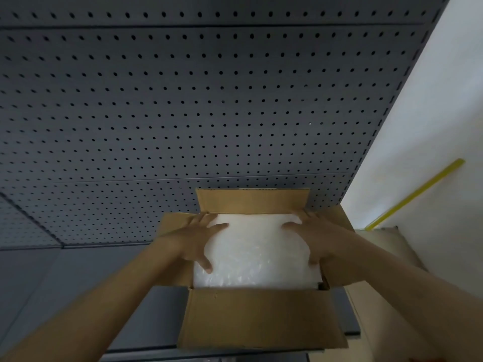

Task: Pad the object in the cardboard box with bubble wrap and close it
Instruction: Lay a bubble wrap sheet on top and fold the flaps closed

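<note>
An open brown cardboard box (pixel 261 317) stands on a dark shelf, its flaps spread outward. White bubble wrap (pixel 257 253) fills the opening and hides whatever lies beneath it. My left hand (pixel 194 237) presses flat on the wrap's left side with fingers spread. My right hand (pixel 312 235) presses flat on the wrap's right side, fingers reaching toward the far right corner. Both hands lie inside the box rim.
A grey perforated back panel (pixel 183 113) rises directly behind the box. A white wall (pixel 431 126) with a yellow strip (pixel 415 194) stands to the right. More cardboard (pixel 386 252) lies at the right of the box. The dark shelf surface (pixel 65 278) extends left.
</note>
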`<state>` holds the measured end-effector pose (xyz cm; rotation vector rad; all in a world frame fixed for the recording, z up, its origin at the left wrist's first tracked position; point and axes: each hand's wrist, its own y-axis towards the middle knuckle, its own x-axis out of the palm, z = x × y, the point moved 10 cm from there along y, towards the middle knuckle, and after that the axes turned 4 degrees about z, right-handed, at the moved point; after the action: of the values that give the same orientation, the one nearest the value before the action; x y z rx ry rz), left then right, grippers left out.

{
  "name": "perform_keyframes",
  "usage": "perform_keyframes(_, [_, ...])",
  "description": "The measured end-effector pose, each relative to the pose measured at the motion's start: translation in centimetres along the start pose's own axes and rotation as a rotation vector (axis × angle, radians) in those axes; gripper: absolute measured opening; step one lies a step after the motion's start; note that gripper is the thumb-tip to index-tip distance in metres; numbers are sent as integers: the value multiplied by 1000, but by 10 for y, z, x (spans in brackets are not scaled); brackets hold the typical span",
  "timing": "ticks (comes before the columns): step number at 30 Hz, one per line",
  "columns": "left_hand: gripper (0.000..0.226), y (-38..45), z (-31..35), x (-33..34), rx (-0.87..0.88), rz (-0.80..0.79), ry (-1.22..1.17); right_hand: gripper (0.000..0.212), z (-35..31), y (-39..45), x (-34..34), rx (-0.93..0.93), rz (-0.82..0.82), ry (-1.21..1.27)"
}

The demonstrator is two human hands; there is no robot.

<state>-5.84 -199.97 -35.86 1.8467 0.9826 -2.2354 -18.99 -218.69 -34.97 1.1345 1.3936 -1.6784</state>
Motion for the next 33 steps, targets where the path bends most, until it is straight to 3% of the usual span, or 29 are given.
perform_keyframes(6, [127, 19, 2, 27, 27, -129, 109, 131, -14, 2, 29, -78, -110, 151])
perform_keyframes(15, [128, 18, 12, 49, 12, -196, 170, 131, -34, 12, 60, -39, -271, 7])
perform_keyframes(18, [114, 13, 21, 51, 27, -288, 191, 125, -33, 9, 66, -28, -329, 84])
perform_keyframes(21, [88, 15, 43, 50, 112, -253, 16, 106, -38, 8, 68, -45, -380, 229])
perform_keyframes(23, [80, 19, 57, 53, 147, -180, -86, 99, -43, 11, 70, -15, -344, 325])
perform_keyframes(26, [89, 24, 65, 67, 128, -150, -90, 83, -45, 13, 81, 40, -237, 319])
perform_keyframes(33, [93, 31, 61, 87, 83, -130, -8, 99, -52, 16, 95, 61, -149, 226])
